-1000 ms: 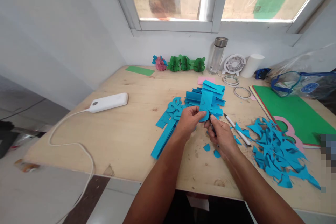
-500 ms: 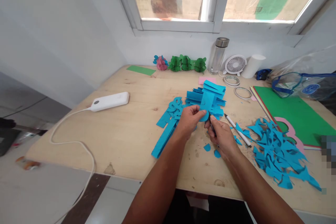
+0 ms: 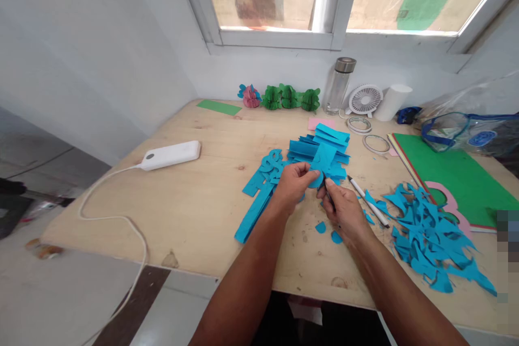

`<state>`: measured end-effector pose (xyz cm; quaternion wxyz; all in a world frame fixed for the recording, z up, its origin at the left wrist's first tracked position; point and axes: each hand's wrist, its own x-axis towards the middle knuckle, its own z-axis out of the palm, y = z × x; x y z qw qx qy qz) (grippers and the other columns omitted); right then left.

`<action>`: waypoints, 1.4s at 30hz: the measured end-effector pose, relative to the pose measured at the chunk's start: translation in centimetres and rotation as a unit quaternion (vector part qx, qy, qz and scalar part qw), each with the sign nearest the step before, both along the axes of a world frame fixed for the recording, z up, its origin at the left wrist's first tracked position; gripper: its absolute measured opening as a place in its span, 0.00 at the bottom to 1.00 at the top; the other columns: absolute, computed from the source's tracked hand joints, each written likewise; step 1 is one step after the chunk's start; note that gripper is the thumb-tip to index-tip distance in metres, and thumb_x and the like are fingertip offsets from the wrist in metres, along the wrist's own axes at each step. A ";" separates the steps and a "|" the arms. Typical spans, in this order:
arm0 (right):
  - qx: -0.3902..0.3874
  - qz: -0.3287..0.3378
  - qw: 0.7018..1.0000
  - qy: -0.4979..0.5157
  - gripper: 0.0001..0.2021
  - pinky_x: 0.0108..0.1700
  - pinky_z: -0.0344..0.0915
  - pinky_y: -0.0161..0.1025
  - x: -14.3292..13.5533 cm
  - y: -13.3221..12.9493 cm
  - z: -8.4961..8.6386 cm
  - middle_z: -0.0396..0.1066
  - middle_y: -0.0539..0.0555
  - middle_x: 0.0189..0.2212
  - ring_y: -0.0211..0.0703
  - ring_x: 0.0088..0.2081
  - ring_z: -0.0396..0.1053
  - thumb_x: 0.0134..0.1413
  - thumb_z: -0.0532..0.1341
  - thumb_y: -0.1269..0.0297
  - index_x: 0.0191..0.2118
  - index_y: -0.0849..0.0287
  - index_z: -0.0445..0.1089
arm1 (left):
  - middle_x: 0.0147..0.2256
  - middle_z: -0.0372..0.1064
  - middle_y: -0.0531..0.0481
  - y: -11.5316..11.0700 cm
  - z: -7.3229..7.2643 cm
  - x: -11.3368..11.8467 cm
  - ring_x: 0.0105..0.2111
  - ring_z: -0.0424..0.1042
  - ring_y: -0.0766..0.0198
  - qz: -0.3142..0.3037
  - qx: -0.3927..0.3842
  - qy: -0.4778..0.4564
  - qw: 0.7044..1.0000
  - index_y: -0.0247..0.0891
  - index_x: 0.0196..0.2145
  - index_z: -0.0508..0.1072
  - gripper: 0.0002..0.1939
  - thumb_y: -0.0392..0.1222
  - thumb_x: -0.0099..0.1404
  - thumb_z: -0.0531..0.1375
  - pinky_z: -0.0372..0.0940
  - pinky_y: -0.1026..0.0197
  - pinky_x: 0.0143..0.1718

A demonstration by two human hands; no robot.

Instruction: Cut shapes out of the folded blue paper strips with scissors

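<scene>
Lying on the left of the table we see a white power bank, then a long blue strip and blue cut-outs beside the left forearm. Next comes the left hand, thumb and forefinger pinching the rounded lower end of a piece of blue paper. That piece is between the hands, in front of the folded blue stack. Only its lean has altered over the last half second — the upper end has tipped slightly to the right — which we take as turning the curve toward the blades. The right hand has its fingers curled around dark scissors at the paper's edge; we cannot tell how far the blades are parted. Farther right are a pen and a heap of blue scraps.
</scene>
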<state>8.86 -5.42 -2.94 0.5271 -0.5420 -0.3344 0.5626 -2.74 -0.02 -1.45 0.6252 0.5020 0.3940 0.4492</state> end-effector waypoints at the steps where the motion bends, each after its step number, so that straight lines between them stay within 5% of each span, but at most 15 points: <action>1: -0.002 0.000 1.000 0.000 0.25 0.13 0.36 0.29 0.0 0.0 0.0 0.52 0.42 0.08 0.26 0.11 0.42 0.42 0.63 0.41 0.22 0.62 0.67 | 0.20 0.60 0.55 0.0 0.0 0.0 0.22 0.58 0.71 0.000 0.001 0.001 1.000 0.34 0.21 0.66 0.11 0.44 0.52 0.61 0.54 0.65 0.26; 42: 0.030 0.037 0.996 -0.080 0.25 0.17 0.38 0.33 0.9 0.2 -0.5 0.51 0.42 0.08 0.29 0.13 0.43 0.49 0.58 0.40 0.22 0.62 0.68 | 0.19 0.58 0.56 -0.2 0.8 -0.4 0.20 0.53 0.72 -0.020 -0.014 0.028 0.999 0.36 0.19 0.65 0.11 0.45 0.48 0.61 0.49 0.66 0.21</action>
